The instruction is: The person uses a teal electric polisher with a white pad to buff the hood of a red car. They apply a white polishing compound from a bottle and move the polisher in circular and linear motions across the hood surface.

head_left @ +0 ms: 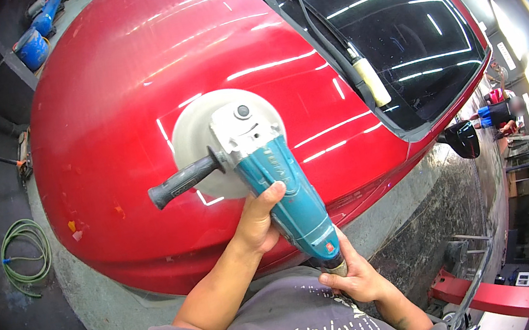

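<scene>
A teal and silver power polisher [286, 189] is held in both hands over the red car hood [128, 96]. My left hand [260, 222] wraps around the middle of its teal body, thumb on top. Around the dark rear handle, close to my belly, my right hand [353, 277] is closed. The round whitish pad [190, 134] overlaps the glossy hood; whether it touches the paint I cannot tell. A black side handle [180, 183] sticks out to the left with no hand on it.
A pale yellow bottle [371, 81] lies at the base of the dark windshield [392, 21]. A coiled green hose [25, 253] hangs at the left. Blue containers [32, 48] stand at the far left. At the right are a side mirror [460, 140], a person [501, 112] and a red beam [496, 298].
</scene>
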A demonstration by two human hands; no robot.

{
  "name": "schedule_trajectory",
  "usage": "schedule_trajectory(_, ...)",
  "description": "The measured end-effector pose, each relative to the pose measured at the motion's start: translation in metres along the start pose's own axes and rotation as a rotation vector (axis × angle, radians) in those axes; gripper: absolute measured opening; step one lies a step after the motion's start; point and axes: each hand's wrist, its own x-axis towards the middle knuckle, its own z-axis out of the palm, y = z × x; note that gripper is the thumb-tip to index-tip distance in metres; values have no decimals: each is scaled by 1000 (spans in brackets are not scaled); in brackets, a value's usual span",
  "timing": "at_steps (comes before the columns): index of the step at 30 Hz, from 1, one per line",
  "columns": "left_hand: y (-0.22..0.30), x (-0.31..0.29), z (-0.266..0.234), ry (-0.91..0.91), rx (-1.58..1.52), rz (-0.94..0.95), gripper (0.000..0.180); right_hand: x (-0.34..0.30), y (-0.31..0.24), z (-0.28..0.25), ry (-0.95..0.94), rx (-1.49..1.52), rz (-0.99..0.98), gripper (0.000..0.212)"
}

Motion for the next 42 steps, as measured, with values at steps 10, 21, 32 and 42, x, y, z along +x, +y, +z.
schedule_trajectory(10, 67, -61, -61, 10, -98, 309, 86, 68, -30, 56, -256, -302, -212, 107)
schedule_trajectory(21, 76, -12, -48, -23, -114, 283, 86, 71, -56, 35, -123, -281, -161, 96)
schedule_trajectory(32, -2, 171, 59, -246, -18, -151, 61, 41, -41, -50, 402, 158, -208, 91)
schedule_trajectory(42, 29, 76, 23, -46, 32, -34, 70, 34, -32, -7, 153, 98, -156, 113)
